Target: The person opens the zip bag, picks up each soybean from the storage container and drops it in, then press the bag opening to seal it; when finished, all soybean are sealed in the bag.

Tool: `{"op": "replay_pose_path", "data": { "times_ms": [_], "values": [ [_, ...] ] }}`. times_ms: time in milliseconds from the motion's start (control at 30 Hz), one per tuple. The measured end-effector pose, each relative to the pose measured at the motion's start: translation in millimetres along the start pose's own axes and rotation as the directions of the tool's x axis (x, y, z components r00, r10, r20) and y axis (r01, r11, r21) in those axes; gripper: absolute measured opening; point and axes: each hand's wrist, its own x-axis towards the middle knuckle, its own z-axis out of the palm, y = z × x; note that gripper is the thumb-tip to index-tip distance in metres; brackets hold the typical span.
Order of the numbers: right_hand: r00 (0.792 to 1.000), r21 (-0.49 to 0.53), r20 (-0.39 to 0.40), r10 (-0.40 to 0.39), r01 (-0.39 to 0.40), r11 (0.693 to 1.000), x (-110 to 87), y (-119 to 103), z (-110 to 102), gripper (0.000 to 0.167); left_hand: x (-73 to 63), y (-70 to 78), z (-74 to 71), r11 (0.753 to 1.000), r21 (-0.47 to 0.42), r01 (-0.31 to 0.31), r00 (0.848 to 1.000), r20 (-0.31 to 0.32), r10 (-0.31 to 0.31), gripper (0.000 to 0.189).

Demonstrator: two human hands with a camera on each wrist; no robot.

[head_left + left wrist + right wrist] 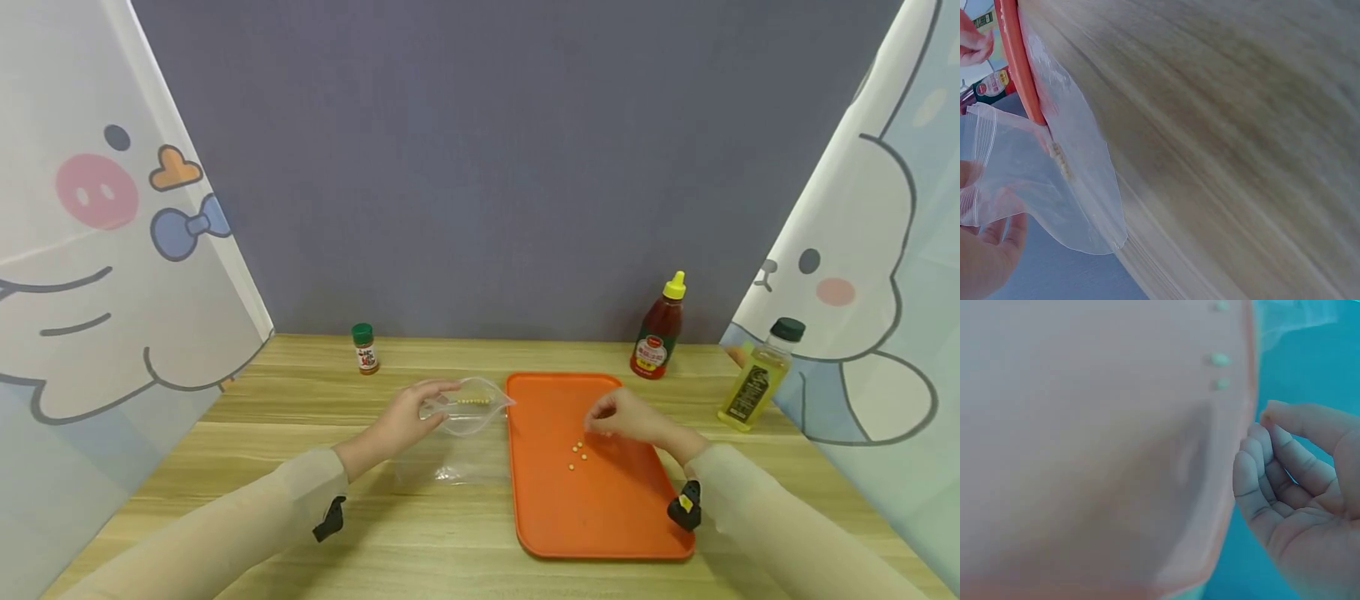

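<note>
My left hand holds a clear zip bag near its zip strip, thumb on one side and fingers on the other. The bag's mouth gapes in the head view, and a row of pale yellow soybeans lies in its fold. Over the orange tray, my right hand brings thumb and forefinger tips together. A tiny tan bit, apparently a soybean, shows between those tips, mostly hidden. Several loose soybeans lie on the tray just left of that hand.
A small green-capped spice jar stands at the back left of the wooden table. Behind the tray's right corner is a red sauce bottle with a yellow tip. An oil bottle stands farther right. A grey panel borders the back.
</note>
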Motion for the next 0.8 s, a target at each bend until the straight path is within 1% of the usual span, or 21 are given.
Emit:
{"op": "replay_pose_path", "data": {
  "times_ms": [200, 333, 433, 600, 733, 800],
  "values": [
    [0.997, 0.023, -0.076, -0.005, 0.007, 1.0, 10.7, -22, -4, 0.025, 0.8, -2.2, -0.4, 1.0, 0.001, 0.004, 1.0, -0.011, -0.004, 0.048],
    [0.993, 0.029, -0.113, -0.025, 0.028, 0.999, 19.7, -37, -3, 0.022, 1.5, -2.0, -0.1, 1.0, 0.009, -0.003, 1.0, -0.016, 0.003, 0.048],
    [0.99, 0.023, -0.138, -0.023, 0.026, 0.999, 27.8, -49, -1, 0.02, 2.5, -0.8, 0.1, 1.0, 0.012, -0.004, 1.0, -0.021, 0.004, 0.048],
    [0.989, 0.009, -0.144, -0.023, 0.024, 1.0, 42.9, -68, 7, 0.021, 4.0, 1.1, 0.5, 1.0, 0.01, 0.006, 1.0, -0.03, -0.005, 0.048],
    [0.991, 0.016, -0.128, -0.044, 0.046, 0.999, 56.0, -79, 18, 0.021, 4.0, 1.5, 1.4, 1.0, 0.007, 0.016, 1.0, -0.026, -0.015, 0.047],
    [0.992, 0.032, -0.121, -0.039, 0.043, 0.999, 62.0, -85, 24, 0.019, 3.8, 1.3, 1.8, 1.0, 0.009, 0.018, 1.0, -0.022, -0.018, 0.047]
  ]
}}
